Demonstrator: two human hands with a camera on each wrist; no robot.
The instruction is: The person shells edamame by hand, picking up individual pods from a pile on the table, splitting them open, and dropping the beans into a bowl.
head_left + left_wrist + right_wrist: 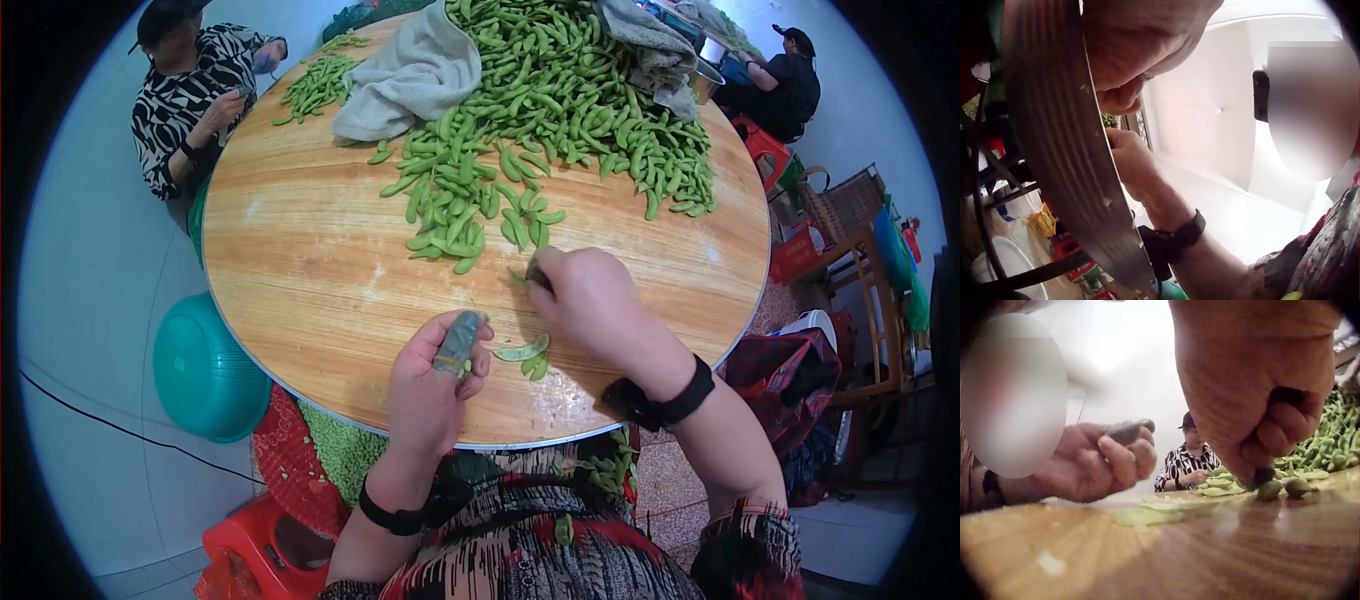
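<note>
My left hand (425, 385) is raised over the table's near edge, fingers curled and a grey-green cover on its thumb; a small green bean (467, 367) shows between thumb and fingers. My right hand (590, 300) is lowered to the wooden table (300, 280), its fingertips pinching a green pod (517, 275) near the loose pods (450, 215). In the right wrist view, the right hand (1260, 387) is curled down at the tabletop beside two pod tips (1269, 490). An opened pod (522, 350) and small pods (537, 367) rest between the hands.
A big heap of pods (560, 90) with a grey cloth (415, 80) covers the table's far side. One person (190, 100) sits at far left, another (795, 85) at far right. A teal basin (205, 370) and red stool (265, 540) stand left.
</note>
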